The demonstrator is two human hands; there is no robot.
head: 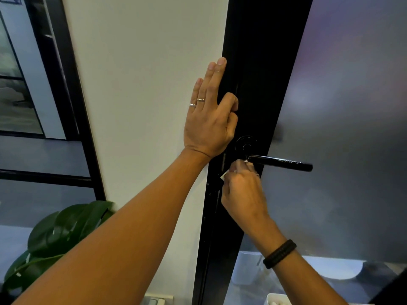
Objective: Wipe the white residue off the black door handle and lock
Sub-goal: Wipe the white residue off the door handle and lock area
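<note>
While left hand (pixel 209 119) braces door frame (pixel 253 62), right hand (pixel 243 188) hides wipe (pixel 224 174) at handle (pixel 282 163).

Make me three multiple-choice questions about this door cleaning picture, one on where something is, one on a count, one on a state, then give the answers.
1. Where is the left hand?
A. flat against the door edge above the handle
B. gripping the handle
C. on the plant

2. How many rings show on the left hand?
A. none
B. two
C. four

3. What is the right hand doing?
A. hanging open and empty
B. pinching a white wipe at the base of the handle
C. turning a key

Answers:
1 A, the palm lies on the white wall and black door frame above the round lock plate.
2 B, two bands sit on neighbouring fingers.
3 B, its fingers close on the wipe where the handle meets the plate.
</note>
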